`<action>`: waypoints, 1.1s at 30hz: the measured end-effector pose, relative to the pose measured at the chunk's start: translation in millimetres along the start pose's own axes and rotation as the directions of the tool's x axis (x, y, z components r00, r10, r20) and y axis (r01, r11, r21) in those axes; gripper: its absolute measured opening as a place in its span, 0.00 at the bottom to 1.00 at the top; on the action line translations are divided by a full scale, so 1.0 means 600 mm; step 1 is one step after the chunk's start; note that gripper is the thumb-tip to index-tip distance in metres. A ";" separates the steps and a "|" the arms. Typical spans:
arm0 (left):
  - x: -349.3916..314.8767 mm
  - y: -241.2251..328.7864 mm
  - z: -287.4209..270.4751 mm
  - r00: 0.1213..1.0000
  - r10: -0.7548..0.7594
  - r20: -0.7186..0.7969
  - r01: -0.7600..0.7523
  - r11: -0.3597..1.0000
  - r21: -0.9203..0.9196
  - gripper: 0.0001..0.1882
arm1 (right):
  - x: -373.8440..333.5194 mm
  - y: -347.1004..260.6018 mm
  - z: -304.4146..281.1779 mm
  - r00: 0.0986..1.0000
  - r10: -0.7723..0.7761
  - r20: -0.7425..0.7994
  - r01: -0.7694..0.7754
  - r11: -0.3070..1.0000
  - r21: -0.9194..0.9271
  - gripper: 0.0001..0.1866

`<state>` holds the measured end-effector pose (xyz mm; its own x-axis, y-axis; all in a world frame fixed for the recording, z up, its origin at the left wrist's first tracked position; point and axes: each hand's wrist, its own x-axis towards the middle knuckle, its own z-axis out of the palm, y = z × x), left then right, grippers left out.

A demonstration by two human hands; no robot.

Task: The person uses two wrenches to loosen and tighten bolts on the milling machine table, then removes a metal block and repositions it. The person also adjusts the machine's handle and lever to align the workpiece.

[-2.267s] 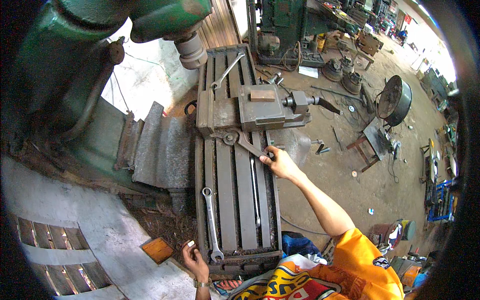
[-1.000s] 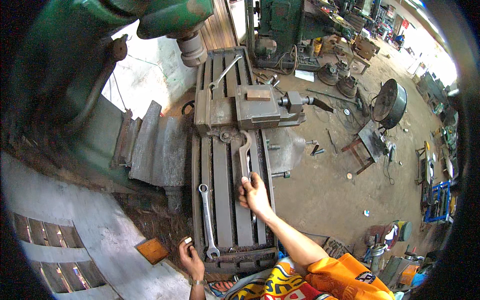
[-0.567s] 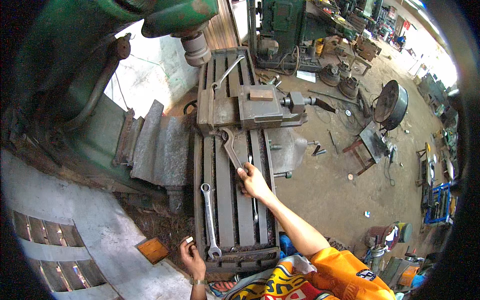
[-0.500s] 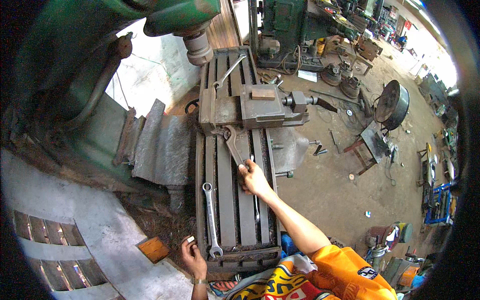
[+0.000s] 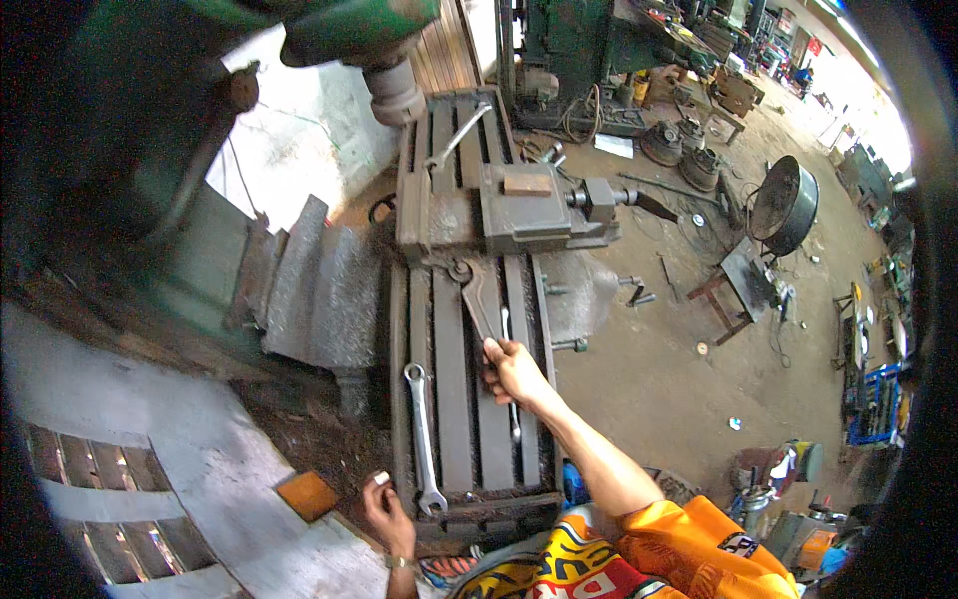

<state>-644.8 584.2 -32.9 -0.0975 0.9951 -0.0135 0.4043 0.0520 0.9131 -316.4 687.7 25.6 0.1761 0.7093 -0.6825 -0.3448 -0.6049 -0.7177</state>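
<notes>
My right hand (image 5: 517,373) grips the handle of a dark, worn wrench (image 5: 476,299) over the slotted machine table (image 5: 456,399). The wrench's head lies close to the base of the machine vise (image 5: 519,210); whether it sits on a bolt I cannot tell. Left of this, a long shiny combination wrench (image 5: 421,439) lies along the table. A thinner bright wrench (image 5: 516,424) lies partly hidden beneath my right hand. My left hand (image 5: 385,514) hangs beside the table's near left corner, fingers loosely bent and apart. A small white piece shows at one fingertip, perhaps a wrap.
Another wrench (image 5: 461,135) lies on the table beyond the vise. A grey spindle (image 5: 396,95) hangs over the far left. A small flat block (image 5: 526,185) rests on the vise. On the floor at right stand a black round pan (image 5: 785,207) and a low stand (image 5: 733,290).
My right hand has drawn the dark wrench slightly toward me and to the right, its head shifting a little away from the vise base. My left hand stays nearly in place.
</notes>
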 end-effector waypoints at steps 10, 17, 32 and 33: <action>0.001 0.010 0.006 0.999 0.014 -0.037 -0.014 1.000 0.003 0.16 | -0.011 -0.021 -0.017 0.997 -0.034 0.069 0.032 0.999 0.037 0.19; -0.002 0.012 0.007 0.995 -0.089 -0.051 0.091 0.995 0.041 0.16 | -0.009 -0.015 -0.019 0.992 0.028 0.121 -0.041 0.994 0.105 0.19; -0.006 0.004 0.003 1.000 -0.030 0.004 0.029 0.996 0.089 0.15 | 0.003 -0.013 -0.041 0.990 -0.027 0.140 0.001 0.983 0.182 0.19; 0.001 0.007 0.003 1.000 0.008 -0.006 -0.007 0.997 0.082 0.15 | 0.002 -0.019 -0.042 0.979 0.019 0.203 -0.054 0.985 0.165 0.19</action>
<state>-641.7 584.8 -30.0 -0.0999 0.9950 -0.0041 0.4783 0.0516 0.8767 -289.1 686.4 29.2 -0.0218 0.7563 -0.6538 -0.5012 -0.5741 -0.6474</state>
